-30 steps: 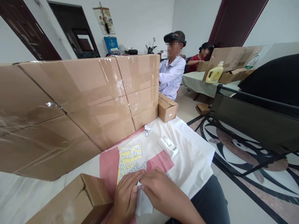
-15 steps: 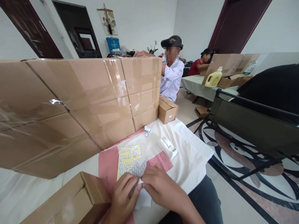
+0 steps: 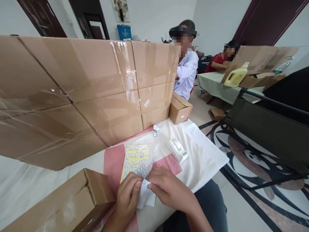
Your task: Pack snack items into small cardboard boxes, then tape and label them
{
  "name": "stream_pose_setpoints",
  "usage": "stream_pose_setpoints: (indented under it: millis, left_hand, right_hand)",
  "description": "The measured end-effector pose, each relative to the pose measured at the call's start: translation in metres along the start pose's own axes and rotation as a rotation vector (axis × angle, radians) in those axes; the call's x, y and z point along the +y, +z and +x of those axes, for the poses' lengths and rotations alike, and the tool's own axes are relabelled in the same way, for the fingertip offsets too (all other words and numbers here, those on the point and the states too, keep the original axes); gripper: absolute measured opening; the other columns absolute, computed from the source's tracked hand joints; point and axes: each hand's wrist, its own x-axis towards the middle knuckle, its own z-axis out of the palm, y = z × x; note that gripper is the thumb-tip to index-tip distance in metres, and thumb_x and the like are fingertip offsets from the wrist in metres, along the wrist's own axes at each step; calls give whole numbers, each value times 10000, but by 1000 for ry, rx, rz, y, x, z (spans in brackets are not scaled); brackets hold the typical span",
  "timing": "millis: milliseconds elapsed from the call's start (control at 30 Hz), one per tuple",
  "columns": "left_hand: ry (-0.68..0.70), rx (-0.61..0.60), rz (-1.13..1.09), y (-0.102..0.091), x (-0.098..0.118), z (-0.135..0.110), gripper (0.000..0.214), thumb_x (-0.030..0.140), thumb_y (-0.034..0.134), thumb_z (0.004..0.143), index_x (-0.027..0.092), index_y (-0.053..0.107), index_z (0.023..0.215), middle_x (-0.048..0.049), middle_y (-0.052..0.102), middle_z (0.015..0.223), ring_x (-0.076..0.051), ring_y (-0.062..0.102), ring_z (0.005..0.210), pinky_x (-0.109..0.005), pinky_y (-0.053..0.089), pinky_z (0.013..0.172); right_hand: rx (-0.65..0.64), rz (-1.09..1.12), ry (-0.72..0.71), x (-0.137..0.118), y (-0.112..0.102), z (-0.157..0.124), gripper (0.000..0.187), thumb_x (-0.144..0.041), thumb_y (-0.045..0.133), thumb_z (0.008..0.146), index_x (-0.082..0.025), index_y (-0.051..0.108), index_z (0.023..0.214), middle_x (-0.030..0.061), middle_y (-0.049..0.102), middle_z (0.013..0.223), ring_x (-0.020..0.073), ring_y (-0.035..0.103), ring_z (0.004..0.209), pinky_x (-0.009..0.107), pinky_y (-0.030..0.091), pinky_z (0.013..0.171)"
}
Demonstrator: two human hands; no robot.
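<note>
Principal risk, in this inspector's judgement: the white paper (image 3: 147,197) could crease or tear at its upper edge, the likely cause being an uneven pull between two pinches set so close together. A second risk is that the label sheet (image 3: 135,154), lying on the cloth (image 3: 201,153) directly beyond the fingers, could be dragged or scuffed by a knuckle, its near end running up to the hands. The left hand (image 3: 127,195) is nearly closed, fingers curled, thumb and forefinger pinching the paper's upper left corner. The right hand (image 3: 169,188) is likewise drawn in, its thumb and fingers gripping the upper right corner. The paper hangs between and below both hands, on the near side of the sheet (whether the two are joined cannot be told, as fingers cover the meeting point). A tape dispenser (image 3: 177,150) stands beyond the right hand, apart from it.
</note>
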Motion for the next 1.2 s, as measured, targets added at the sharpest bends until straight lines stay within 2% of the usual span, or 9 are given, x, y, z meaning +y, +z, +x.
stream_pose_setpoints:
  millis: [200, 333, 433, 567, 667, 867, 967, 1067, 1200]
  left_hand:
    - [-16, 162, 41, -2, -2, 1, 208, 134, 454, 1003, 209, 625, 910, 6, 607, 785, -124, 594, 716, -224, 481, 630]
    - [23, 183, 38, -1, -3, 1, 139, 152, 523, 980, 213, 618, 898, 6, 618, 774, -134, 602, 708, -235, 493, 623]
    - [99, 175, 11, -2, 2, 3, 110, 150, 575, 960, 210, 594, 870, 17, 600, 733, -124, 580, 658, -227, 479, 586]
    - [169, 170, -34, -4, 8, 6, 126, 203, 590, 979, 208, 567, 855, 21, 579, 720, -115, 556, 653, -222, 468, 589]
    - [160, 161, -29, -2, 9, 7, 182, 268, 570, 1006, 210, 555, 835, 21, 574, 705, -117, 556, 652, -231, 464, 595]
    - [93, 195, 51, -6, 27, 0, 187, 387, 569, 1013, 217, 549, 937, -2, 618, 766, -137, 603, 692, -272, 515, 630]
    - [169, 171, 221, -33, 50, -32, 146, 381, 591, 1002, 241, 550, 987, -6, 646, 798, -147, 626, 706, -305, 534, 660]
    - [225, 213, 572, -81, 66, -78, 135, 312, 687, 935, 249, 581, 879, 8, 618, 770, -160, 614, 738, -343, 519, 752]
    - [-63, 415, 1097, -146, 61, -117, 250, 262, 752, 866, 232, 714, 1111, -104, 708, 1087, -282, 630, 1036, -513, 407, 1026]
  right_hand:
    - [96, 176, 123, 27, -7, 3, 213, -247, 460, 1036, -197, 562, 856, 32, 630, 927, 171, 612, 880, 310, 475, 827]
    - [315, -28, 350, 57, -8, 1, 115, -232, 481, 994, -190, 579, 951, 54, 645, 949, 217, 612, 918, 386, 479, 873]
    - [526, -181, 277, 54, -8, -3, 140, -207, 526, 955, -190, 601, 1072, 109, 650, 1093, 271, 577, 1074, 474, 456, 975]
    - [318, -14, -14, 18, 0, -2, 279, -213, 640, 927, -231, 626, 1206, 83, 671, 1161, 239, 604, 1117, 420, 486, 983]
    - [181, 146, -104, -3, 12, 3, 149, -214, 617, 964, -229, 670, 1103, 53, 706, 1026, 195, 650, 983, 356, 522, 884]
    - [304, 177, -120, -3, 22, 11, 168, -276, 592, 993, -218, 657, 850, 40, 682, 809, 184, 639, 783, 340, 514, 727]
    - [412, 180, -92, -4, 28, 17, 181, -262, 595, 986, -222, 635, 815, 34, 666, 780, 181, 624, 750, 336, 506, 695]
    - [450, 166, -55, -10, 45, 28, 116, -228, 576, 986, -225, 663, 911, 38, 688, 845, 177, 632, 774, 327, 511, 710]
    - [321, 74, 29, -20, 74, 50, 177, -142, 555, 956, -217, 702, 1020, 43, 711, 967, 188, 659, 904, 324, 502, 801]
